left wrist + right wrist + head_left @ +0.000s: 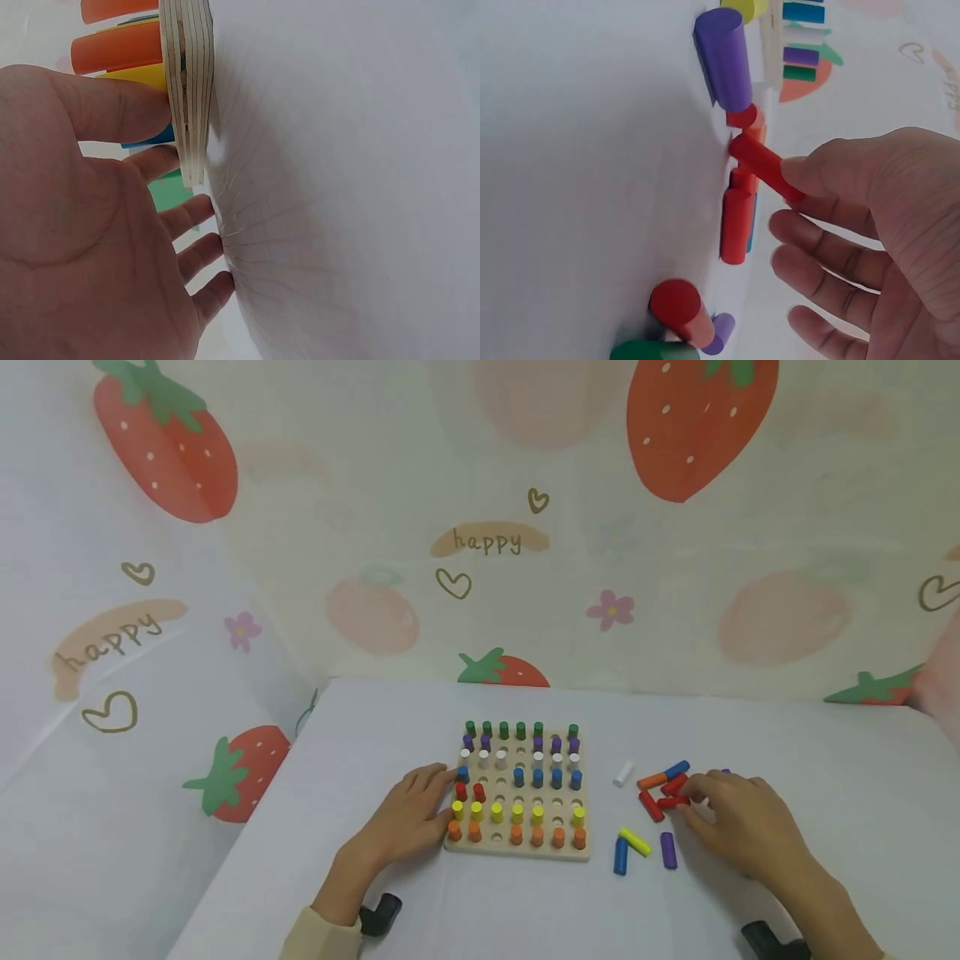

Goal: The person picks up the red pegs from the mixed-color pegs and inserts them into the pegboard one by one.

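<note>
A wooden pegboard [517, 853] with rows of coloured pegs lies on the table. At its left side rests my left hand [405, 818], thumb and index finger touching the board's edge [193, 97] beside the yellow and orange pegs. The other fingers are extended on the cloth. To the right of the board my right hand [742, 818] pinches a red peg [765, 166] between thumb and index finger, one end tilted toward the table. Around it lie other red pegs [651, 806], an orange peg [652, 781] and a blue peg [677, 769].
A white peg [623, 774], a yellow peg [635, 842], another blue peg [620, 857] and a purple peg [669, 851] lie between board and right hand. In the right wrist view, a green peg [656, 350] lies nearer the wrist. Strawberry-printed cloth [525, 610] hangs behind.
</note>
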A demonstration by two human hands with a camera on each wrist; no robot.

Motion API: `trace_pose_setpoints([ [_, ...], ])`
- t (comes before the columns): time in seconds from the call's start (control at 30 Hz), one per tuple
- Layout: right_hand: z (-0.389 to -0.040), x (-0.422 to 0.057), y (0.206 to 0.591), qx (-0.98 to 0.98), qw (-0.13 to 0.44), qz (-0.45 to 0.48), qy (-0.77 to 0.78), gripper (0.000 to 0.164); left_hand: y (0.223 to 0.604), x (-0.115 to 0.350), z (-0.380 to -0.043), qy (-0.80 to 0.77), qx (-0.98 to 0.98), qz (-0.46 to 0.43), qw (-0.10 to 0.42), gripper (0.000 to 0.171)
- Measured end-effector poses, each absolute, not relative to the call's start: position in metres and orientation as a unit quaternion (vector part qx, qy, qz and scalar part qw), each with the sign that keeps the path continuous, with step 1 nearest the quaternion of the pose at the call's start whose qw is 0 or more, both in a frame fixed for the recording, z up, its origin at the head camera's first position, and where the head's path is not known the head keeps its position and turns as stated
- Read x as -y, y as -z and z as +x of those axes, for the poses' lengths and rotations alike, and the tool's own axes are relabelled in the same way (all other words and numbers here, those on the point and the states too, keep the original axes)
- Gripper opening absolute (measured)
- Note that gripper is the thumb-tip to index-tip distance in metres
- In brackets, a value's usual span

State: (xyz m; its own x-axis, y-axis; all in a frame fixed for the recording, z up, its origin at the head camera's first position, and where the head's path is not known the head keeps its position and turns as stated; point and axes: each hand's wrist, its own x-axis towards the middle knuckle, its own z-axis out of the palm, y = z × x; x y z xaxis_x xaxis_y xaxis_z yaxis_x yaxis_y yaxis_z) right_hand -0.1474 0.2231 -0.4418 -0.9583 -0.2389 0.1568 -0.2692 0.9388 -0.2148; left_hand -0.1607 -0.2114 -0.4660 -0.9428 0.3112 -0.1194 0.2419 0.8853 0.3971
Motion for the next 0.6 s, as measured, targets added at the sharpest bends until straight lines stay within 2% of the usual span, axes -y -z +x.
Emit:
trace_pose_setpoints([
  [0.6, -0.1456, -0.2193, 0.4416, 0.969, 0.112, 0.171, -0.140, 0.017, 0.4632, 0.2095, -0.1618, -0.190, -0.966, 0.146, 0.092, 0.061],
])
